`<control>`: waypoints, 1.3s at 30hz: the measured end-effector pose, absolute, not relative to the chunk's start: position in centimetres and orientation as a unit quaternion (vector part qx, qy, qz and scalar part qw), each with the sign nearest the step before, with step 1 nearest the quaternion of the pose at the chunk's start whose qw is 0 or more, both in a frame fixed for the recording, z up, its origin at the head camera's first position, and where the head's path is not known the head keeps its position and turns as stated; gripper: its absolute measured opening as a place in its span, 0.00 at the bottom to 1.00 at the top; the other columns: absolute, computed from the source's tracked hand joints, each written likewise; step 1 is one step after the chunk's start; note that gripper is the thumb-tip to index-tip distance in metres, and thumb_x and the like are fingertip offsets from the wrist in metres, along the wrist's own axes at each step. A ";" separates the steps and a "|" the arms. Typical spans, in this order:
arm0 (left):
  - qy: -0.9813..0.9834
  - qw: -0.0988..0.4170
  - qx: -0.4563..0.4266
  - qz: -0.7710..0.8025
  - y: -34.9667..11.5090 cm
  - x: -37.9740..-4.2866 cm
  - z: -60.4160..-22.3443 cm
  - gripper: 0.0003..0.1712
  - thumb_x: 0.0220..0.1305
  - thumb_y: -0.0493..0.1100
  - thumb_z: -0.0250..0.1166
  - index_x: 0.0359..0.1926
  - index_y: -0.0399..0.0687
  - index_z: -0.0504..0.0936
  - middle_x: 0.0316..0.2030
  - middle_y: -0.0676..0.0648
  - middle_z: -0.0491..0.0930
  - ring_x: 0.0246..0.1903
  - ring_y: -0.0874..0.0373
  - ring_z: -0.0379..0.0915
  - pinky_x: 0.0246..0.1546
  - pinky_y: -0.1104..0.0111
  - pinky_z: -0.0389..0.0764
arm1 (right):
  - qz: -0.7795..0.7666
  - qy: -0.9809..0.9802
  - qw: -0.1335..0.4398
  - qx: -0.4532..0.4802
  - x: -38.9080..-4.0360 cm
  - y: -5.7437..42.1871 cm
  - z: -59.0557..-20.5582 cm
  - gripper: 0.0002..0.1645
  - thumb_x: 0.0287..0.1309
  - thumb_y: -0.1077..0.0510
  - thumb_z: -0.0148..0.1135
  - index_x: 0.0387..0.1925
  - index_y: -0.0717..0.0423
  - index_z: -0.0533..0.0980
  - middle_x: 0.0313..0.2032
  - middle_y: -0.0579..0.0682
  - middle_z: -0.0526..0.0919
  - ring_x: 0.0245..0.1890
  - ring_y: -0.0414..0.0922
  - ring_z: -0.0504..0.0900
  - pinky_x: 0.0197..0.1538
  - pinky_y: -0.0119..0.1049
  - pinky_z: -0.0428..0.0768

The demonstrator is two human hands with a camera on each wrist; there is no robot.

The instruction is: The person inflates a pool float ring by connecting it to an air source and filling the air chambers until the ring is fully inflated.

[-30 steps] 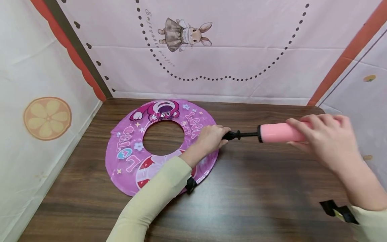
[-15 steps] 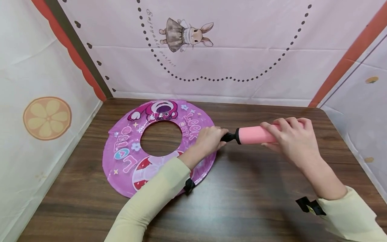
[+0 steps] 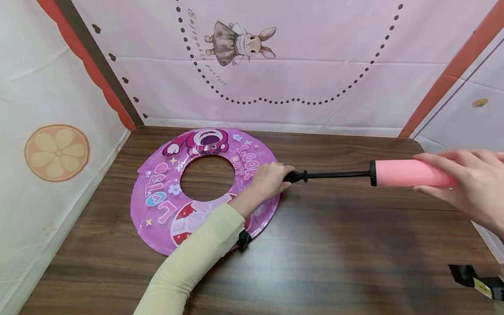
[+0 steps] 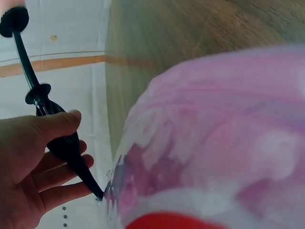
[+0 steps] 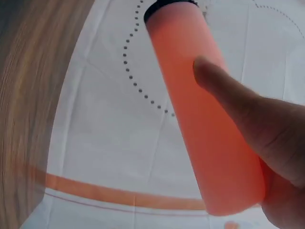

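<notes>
Your purple ring (image 3: 151, 225) lies on the left part of the table (image 3: 334, 271), close to the far edge and the far-left corner. Your pump (image 3: 395, 173) is held above the table, reaching from the ring toward the right edge. Your left hand (image 3: 267, 180) has its fingers around the black handle (image 4: 66, 145), whose thin tip meets the ring; whether it sits inside, I cannot tell. Your right hand (image 3: 470, 183) is wrapped around the pink barrel.

I judge the ring to be light, soft and a little slippery, with thin film that a sharp pull may tear; take it by the outer rim. The pump should be light and stiff, but its smooth barrel may slide in your palm, and the slim black rod (image 3: 338, 174) could bend under side load. Hold it at the barrel and the handle.

Counted: one ring, one pump, one rod, two hands.
</notes>
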State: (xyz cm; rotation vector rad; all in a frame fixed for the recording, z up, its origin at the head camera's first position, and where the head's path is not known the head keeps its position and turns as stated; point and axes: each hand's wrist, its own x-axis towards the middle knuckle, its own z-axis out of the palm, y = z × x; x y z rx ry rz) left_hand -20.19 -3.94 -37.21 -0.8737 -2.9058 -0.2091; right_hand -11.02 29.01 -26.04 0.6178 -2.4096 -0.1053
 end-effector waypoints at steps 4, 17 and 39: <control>-0.948 0.063 -0.307 -0.064 -3.7 -20.1 -36.7 0.21 0.57 0.51 0.65 0.52 0.55 0.78 0.39 0.51 0.83 0.36 0.56 0.79 0.32 0.66 0.80 | -0.054 -0.906 0.337 0.250 -11.2 27.6 -26.3 0.52 0.52 0.19 0.25 0.41 0.54 0.78 0.31 0.62 0.78 0.32 0.63 0.72 0.37 0.58 0.64; -0.940 0.059 -0.331 -0.060 -3.3 -19.5 -37.1 0.17 0.56 0.50 0.66 0.47 0.54 0.79 0.35 0.51 0.84 0.30 0.57 0.79 0.26 0.66 0.79 | -0.056 -0.897 0.335 0.283 -13.6 20.3 -30.7 0.33 0.31 0.44 0.73 0.45 0.47 0.77 0.32 0.56 0.79 0.32 0.59 0.74 0.38 0.58 0.66; -0.939 0.049 -0.331 -0.078 -4.2 -20.0 -37.0 0.21 0.55 0.51 0.66 0.51 0.57 0.78 0.37 0.52 0.84 0.29 0.58 0.77 0.25 0.65 0.77 | -0.065 -0.897 0.356 0.252 -10.7 28.3 -26.4 0.48 0.54 0.21 0.28 0.41 0.53 0.79 0.30 0.58 0.80 0.31 0.61 0.75 0.37 0.57 0.67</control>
